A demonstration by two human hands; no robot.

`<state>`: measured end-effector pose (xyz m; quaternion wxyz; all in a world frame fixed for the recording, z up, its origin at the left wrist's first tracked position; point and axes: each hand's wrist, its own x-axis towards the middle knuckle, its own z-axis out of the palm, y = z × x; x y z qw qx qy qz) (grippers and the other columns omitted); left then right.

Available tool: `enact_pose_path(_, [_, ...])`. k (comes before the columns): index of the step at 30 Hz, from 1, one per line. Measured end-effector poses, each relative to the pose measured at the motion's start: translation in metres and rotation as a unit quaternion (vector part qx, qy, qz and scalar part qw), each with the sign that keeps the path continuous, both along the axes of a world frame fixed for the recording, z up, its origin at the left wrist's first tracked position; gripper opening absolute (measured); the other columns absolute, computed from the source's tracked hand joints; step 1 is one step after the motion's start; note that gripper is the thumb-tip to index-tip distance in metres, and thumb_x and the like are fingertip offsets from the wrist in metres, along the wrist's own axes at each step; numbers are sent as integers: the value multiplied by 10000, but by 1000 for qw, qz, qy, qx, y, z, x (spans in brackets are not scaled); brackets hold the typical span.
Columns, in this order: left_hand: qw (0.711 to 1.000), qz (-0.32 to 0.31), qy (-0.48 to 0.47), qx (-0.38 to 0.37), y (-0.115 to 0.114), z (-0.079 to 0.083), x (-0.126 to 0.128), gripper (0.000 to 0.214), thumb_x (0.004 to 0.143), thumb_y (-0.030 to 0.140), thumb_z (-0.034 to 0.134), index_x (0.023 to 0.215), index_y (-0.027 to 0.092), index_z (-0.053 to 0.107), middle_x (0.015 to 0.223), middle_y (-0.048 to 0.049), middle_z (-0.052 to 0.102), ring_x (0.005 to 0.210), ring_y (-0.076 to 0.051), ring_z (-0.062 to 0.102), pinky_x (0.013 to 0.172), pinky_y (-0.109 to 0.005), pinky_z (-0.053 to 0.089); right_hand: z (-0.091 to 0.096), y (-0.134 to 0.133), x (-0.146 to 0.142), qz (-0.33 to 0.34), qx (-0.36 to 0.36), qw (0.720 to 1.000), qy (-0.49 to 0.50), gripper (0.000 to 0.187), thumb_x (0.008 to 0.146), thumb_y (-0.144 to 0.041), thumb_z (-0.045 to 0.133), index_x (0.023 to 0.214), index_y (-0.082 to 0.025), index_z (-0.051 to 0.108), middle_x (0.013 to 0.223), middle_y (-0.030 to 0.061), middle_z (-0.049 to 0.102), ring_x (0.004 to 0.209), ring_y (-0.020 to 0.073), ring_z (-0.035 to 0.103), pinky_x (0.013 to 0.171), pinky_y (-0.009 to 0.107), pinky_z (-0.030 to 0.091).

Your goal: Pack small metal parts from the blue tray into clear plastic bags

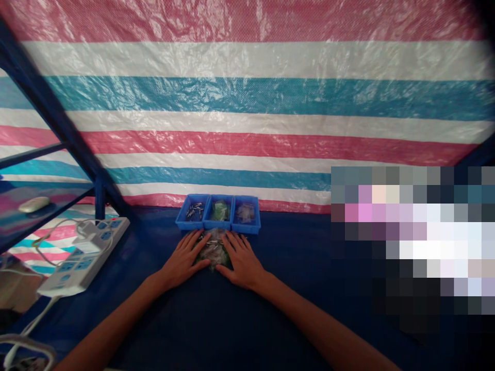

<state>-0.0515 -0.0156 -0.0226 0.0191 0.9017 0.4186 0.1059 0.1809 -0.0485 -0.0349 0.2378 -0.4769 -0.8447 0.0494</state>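
Observation:
My left hand (188,257) and my right hand (243,259) rest on either side of a clear plastic bag pile (213,252) on the dark blue tabletop. Fingers on both hands are stretched out and spread, touching the pile's edges. Within the pile I make out shiny metal bits near the top and some green at the sides; the exact contents are too small to tell. Just beyond my fingertips stand three joined blue bins. Thin metal pieces (195,210) lie in the left bin, green-tinted clear packets (220,211) in the middle one, and brownish clear packets (246,213) in the right one.
A white power strip (87,257) with plugs and cables lies at the left edge beside a blue metal frame (99,198). A striped plastic sheet (232,123) hangs behind the table (193,324). A blurred-out patch (425,247) covers the right side.

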Motion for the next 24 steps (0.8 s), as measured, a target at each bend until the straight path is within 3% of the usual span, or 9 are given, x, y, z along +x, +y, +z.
enact_pose_path(12, [1000,10,-14,-2,3,6,-3,569,915,471,368,1431,271,231,1477,-86,279,1335,-262,290,1081,-444,271,11,3,-1,-41,33,998,39,503,877,-407,468,1305,-143,462,1350,149,446,1236,277,396,1033,437,285])
enact_pose_path(19, [995,31,-59,81,9,45,20,407,892,455,435,1202,224,563,1124,-80,641,1021,-227,596,932,-367,448,22,17,-10,-80,45,992,87,285,854,-241,511,1125,-174,568,1098,112,585,1032,235,511,885,376,377])
enact_pose_path(24, [984,61,-140,96,22,65,46,314,900,387,432,1098,217,606,1008,-41,684,906,-188,642,843,-297,489,17,29,-18,-114,47,988,91,207,872,-215,484,1037,-178,604,993,94,602,947,222,528,837,349,395])
